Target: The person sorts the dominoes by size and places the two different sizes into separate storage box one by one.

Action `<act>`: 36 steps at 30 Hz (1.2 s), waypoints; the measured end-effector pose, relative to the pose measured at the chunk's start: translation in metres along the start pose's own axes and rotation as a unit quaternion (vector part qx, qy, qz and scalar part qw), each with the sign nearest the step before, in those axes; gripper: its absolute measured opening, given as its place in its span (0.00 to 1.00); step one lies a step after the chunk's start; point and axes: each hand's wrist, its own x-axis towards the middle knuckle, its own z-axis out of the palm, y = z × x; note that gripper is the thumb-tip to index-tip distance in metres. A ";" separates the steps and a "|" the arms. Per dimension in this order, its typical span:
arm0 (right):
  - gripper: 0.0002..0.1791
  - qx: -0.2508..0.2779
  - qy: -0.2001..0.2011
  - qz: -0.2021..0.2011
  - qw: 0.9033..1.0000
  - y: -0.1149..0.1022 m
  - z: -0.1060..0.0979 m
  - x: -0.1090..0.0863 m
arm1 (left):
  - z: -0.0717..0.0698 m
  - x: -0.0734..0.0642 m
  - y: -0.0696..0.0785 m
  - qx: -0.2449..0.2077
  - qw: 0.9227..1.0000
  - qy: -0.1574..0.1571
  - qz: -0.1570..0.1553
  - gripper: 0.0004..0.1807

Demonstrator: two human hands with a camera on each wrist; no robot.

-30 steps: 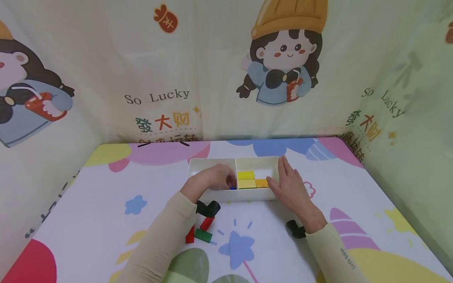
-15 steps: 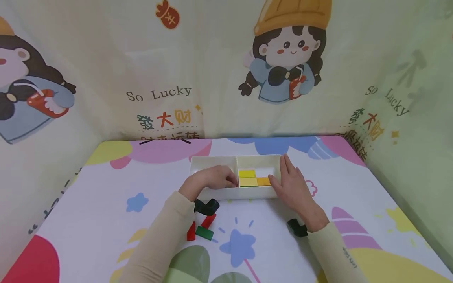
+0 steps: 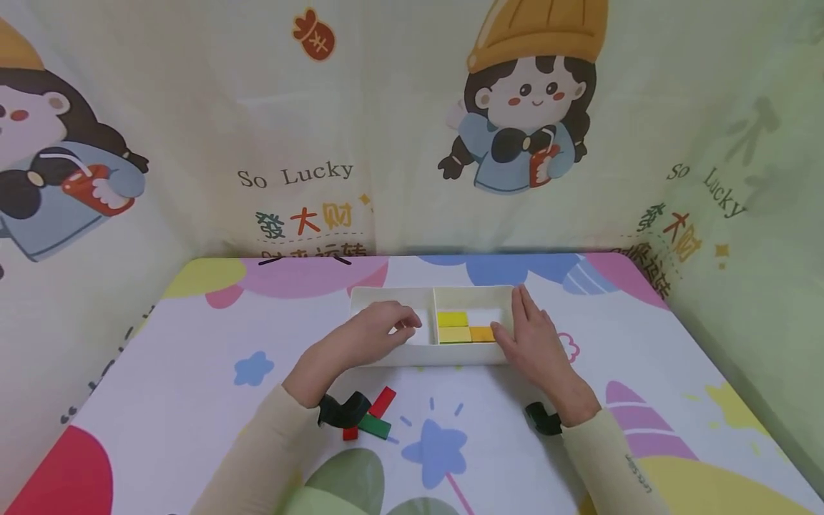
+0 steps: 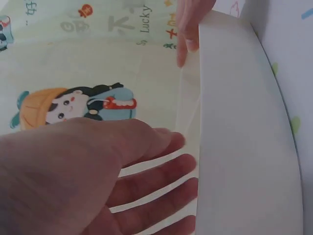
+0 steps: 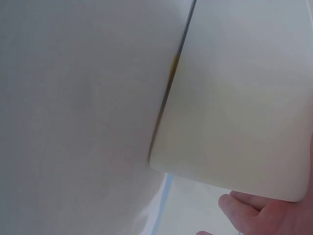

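While the white box [image 3: 444, 355] sits toward the far side of the table [image 3: 502, 458], its right compartment shows three flat blocks: yellow [image 3: 453, 319], pale yellow [image 3: 454, 335] and orange [image 3: 481, 334]. And there's the left hand [image 3: 372, 332], poised over the left compartment, fingers loosely bent, thumb apart, nothing visible in its grasp! At the right end, the right hand [image 3: 539, 350] lies straight-fingered against the wall, gripping no block; light, steady pressure there should stop any sliding, I'd judge, and placing low should keep blocks flush. Smooth, plastic-looking walls, those, with rounded corners. On the near side, red blocks [image 3: 383, 402] and a green block [image 3: 375, 426], crisp oblongs, lie jumbled by the left wrist.
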 end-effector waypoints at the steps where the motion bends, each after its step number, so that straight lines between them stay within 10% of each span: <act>1: 0.43 0.000 -0.004 0.002 1.000 0.000 0.000 0.000 | 0.000 -0.005 0.000 0.006 1.000 0.013 0.010 0.13; 10: 0.43 0.010 -0.004 0.000 1.000 0.000 0.002 -0.001 | 0.011 -0.042 -0.002 -0.005 0.992 0.102 0.079 0.12; 17: 0.43 0.000 -0.002 -0.002 1.000 0.000 0.004 0.000 | 0.023 -0.063 -0.003 -0.038 0.996 0.050 0.067 0.10; 25: 0.44 0.002 -0.015 0.006 1.000 -0.003 0.003 0.000 | 0.042 -0.069 -0.009 0.033 0.999 0.010 0.003 0.10; 36: 0.45 0.003 -0.015 0.007 1.000 -0.002 -0.002 0.001 | 0.055 -0.064 -0.011 0.080 0.996 0.022 -0.017 0.14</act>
